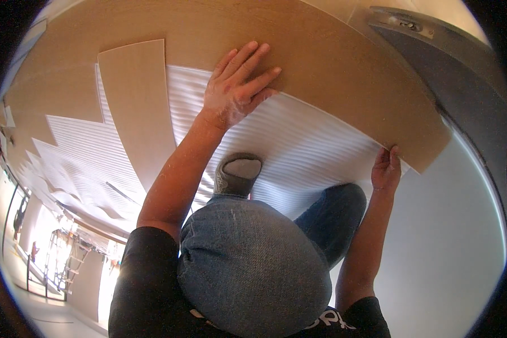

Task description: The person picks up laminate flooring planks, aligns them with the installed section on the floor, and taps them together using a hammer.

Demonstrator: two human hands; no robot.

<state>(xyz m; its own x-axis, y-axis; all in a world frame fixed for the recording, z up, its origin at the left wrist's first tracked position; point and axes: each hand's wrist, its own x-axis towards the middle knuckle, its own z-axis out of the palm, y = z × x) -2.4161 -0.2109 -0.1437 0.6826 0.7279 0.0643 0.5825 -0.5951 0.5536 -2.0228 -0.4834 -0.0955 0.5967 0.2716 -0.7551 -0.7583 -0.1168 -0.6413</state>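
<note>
The wood-effect floor plank lies at two o'clock. Hands apart: left hand spread flat at twelve, right hand apparently pinching the plank's edge at three. Judged risk: socked foot shifting, rucking the rippled underlay.

Glaring opening near a ladder and pale wall, lower left.

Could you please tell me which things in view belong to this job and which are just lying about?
Job:
wood-look plank, under the left hand; right hand at its edge
white ribbed underlay
loose plank across it, probably material

Apparently just around:
dark grey panel, upper right
ladder-like frame, left background
</note>
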